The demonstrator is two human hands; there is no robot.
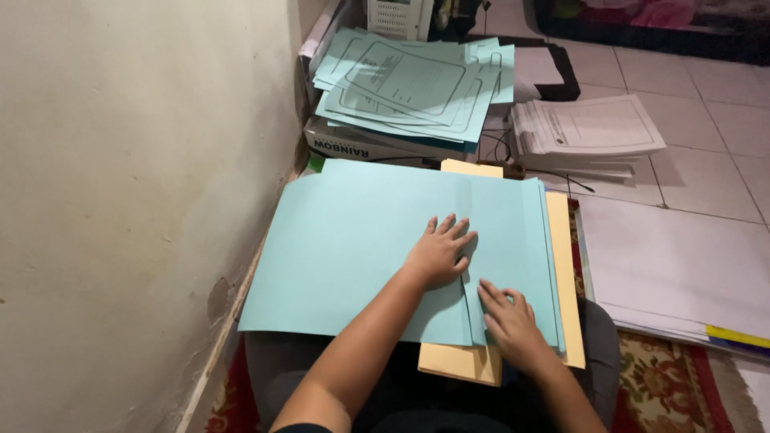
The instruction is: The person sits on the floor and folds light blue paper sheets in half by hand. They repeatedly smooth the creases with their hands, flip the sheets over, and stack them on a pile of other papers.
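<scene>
Both hands are flat and open, gripping nothing. The left hand (439, 252) presses on the big light blue folder (353, 256) lying across the lap, the right hand (507, 317) sits near its bottom right corner. A tan folder (461, 362) pokes out underneath. More blue sheets (409, 84) are stacked by the wall on the floor.

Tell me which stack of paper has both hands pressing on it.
The light blue sheets on the lap, under the left hand and right hand; the printed blue pile and white stack lie untouched.
</scene>
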